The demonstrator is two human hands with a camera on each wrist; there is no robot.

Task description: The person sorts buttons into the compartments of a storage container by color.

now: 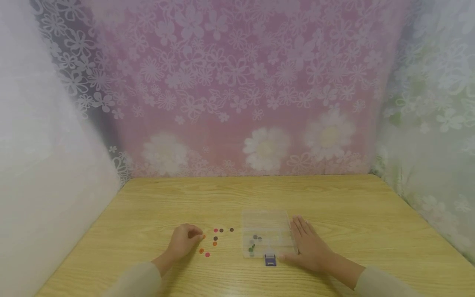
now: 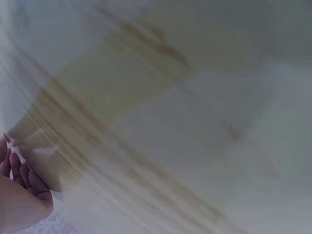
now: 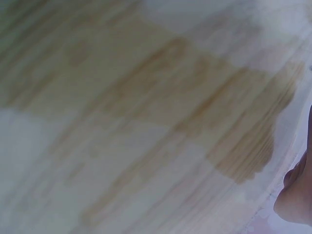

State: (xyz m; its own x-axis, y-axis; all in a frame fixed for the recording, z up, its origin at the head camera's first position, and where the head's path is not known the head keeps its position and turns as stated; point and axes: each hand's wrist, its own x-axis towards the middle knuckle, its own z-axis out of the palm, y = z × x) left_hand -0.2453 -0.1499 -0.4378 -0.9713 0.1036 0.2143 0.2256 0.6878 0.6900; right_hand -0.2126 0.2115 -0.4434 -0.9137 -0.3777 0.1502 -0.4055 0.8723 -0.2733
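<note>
Green and dark discs (image 1: 255, 237) are already in the box (image 1: 265, 219); seven loose discs (image 1: 215, 238) remain on the table (image 1: 156, 206), between it and the left hand (image 1: 184, 241), which, as far as I can tell, pinches an orange disc (image 1: 204, 236). The right hand (image 1: 313, 249) rests straight-fingered against the box, thumb near the purple latch (image 1: 270, 261).

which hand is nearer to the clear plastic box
Right. The right hand lies against the right side of the clear box; the left hand is off to the box's left, pinching an orange disc, with loose discs between.
</note>
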